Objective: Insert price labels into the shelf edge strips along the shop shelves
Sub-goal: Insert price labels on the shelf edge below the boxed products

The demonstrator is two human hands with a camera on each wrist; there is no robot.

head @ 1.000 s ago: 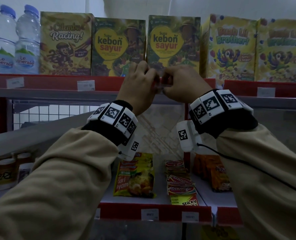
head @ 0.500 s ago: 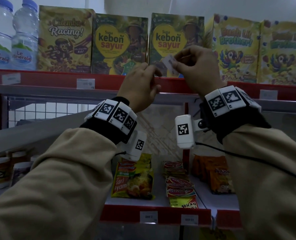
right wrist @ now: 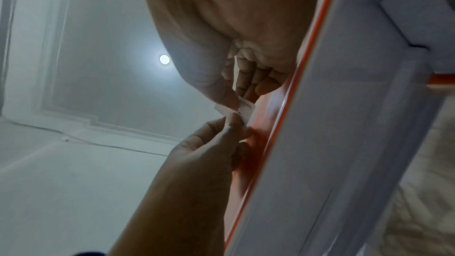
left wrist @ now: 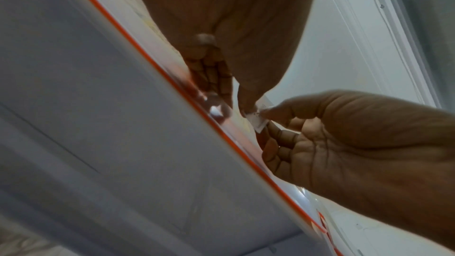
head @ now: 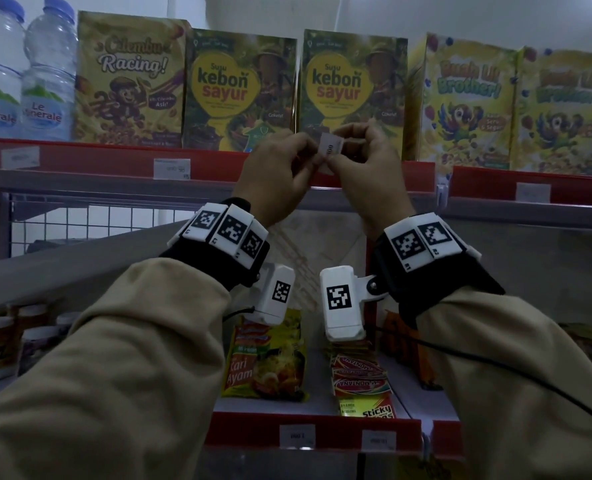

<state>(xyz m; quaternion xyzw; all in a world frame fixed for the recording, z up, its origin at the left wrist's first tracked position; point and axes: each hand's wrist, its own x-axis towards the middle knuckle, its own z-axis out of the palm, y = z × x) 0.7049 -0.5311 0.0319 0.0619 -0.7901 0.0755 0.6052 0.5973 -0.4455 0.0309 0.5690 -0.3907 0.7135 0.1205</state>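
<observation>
Fingers of the left hand [head: 280, 174] and right hand [head: 370, 168] pinch a small white price label [head: 329, 147] between them, just in front of the red shelf edge strip [head: 211, 164].

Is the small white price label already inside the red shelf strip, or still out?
Out. Both the left hand and right hand pinch the price label in front of the red strip.

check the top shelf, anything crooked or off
The white price label is pinched between the left hand and right hand, not yet in the red edge strip. Otherwise nothing stands out.
</observation>
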